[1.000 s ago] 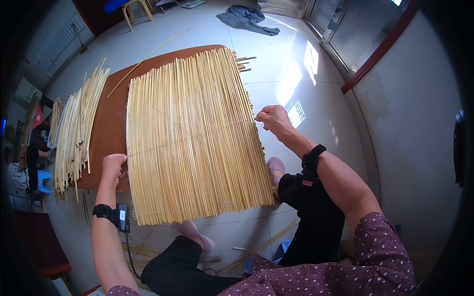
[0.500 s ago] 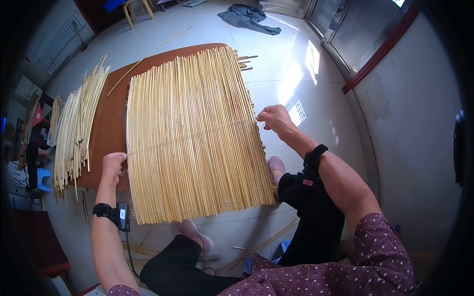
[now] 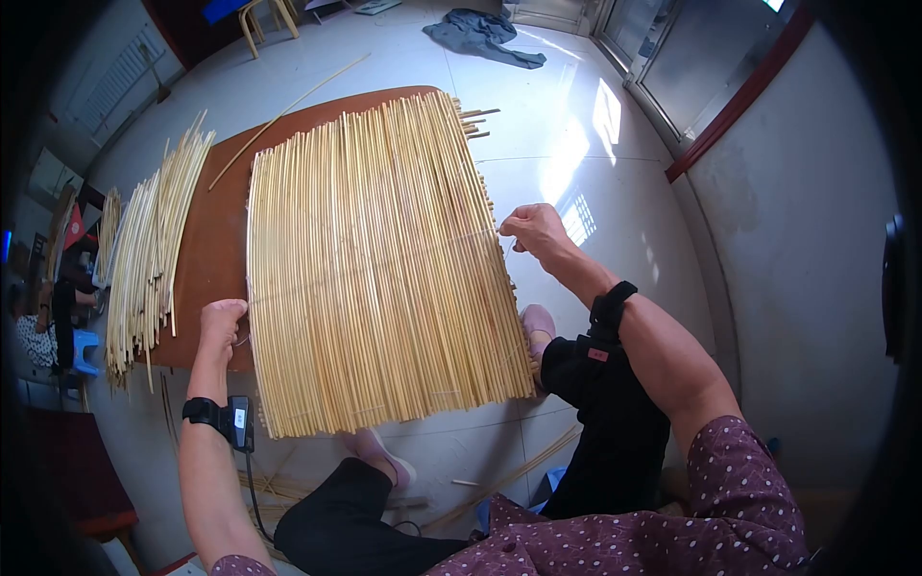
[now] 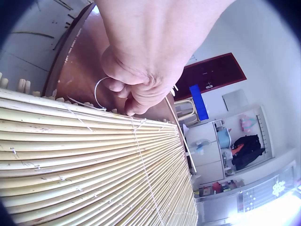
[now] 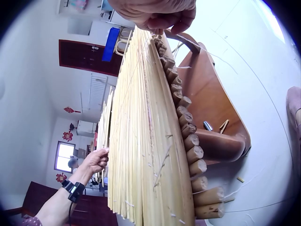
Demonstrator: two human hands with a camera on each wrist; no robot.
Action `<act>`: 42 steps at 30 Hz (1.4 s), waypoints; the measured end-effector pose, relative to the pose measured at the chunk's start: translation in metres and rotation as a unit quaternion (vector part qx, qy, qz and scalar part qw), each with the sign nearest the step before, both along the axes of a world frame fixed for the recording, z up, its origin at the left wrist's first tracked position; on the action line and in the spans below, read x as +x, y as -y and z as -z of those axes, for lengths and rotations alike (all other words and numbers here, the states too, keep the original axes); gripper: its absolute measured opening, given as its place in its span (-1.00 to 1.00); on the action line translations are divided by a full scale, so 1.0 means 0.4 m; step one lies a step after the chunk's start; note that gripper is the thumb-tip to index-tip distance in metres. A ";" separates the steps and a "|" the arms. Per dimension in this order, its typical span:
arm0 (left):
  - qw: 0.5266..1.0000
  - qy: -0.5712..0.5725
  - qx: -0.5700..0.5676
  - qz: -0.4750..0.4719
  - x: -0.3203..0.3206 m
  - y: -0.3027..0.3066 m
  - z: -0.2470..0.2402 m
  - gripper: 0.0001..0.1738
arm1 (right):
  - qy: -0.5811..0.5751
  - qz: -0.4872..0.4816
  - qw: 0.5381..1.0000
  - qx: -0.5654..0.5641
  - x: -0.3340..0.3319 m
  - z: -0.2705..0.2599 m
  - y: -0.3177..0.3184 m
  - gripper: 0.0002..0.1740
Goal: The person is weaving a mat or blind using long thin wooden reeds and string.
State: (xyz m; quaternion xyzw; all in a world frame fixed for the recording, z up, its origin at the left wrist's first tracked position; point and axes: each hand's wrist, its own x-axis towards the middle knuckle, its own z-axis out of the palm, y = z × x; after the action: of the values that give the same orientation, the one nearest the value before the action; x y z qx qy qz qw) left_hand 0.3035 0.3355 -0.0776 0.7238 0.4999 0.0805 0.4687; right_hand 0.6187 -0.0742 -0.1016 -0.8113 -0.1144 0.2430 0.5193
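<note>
A wide mat of pale reed stalks point(image 3: 375, 269), tied side by side with thin white string, lies over a brown table point(image 3: 216, 226) and overhangs its near end. At the mat's left edge is my left hand point(image 3: 224, 324), fingers curled, gripping white string point(image 4: 96, 92) that loops out beneath it in the left wrist view. Across the stalks runs a line of string point(image 4: 149, 183). My right hand point(image 3: 536, 230) pinches string at the opposite edge, thumb and fingertips together; its fingertips are partly cut off by the top of the right wrist view.
Loose stalks point(image 3: 158, 250) lie in a bundle at the table's left side, and one long stalk point(image 3: 288, 120) crosses its far part. More stalks point(image 3: 547, 451) are on the floor near my feet. A dark cloth point(image 3: 480, 38) lies on the tiles ahead.
Both hands and the mat keep almost the same place. Only the small loop of string below the left hand has shifted slightly.
</note>
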 end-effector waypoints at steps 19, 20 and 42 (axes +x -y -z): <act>1.000 -0.002 -0.004 0.004 0.003 0.002 0.005 -0.84 | 0.008 0.001 1.000 0.019 0.002 0.001 -0.003 -0.83; 1.000 0.004 -0.001 -0.006 0.006 0.010 0.002 -0.86 | 0.012 0.002 1.000 0.008 -0.003 -0.009 -0.004 -0.83; 0.999 0.035 0.009 0.026 -0.006 -0.010 0.034 -0.85 | 0.023 0.006 1.000 -0.005 0.001 -0.004 -0.013 -0.82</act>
State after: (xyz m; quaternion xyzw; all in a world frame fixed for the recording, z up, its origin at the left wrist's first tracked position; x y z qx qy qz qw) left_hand 0.3013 0.3396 -0.0913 0.7372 0.4637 0.0981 0.4815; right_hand 0.6190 -0.0692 -0.0999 -0.8197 -0.1207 0.2218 0.5141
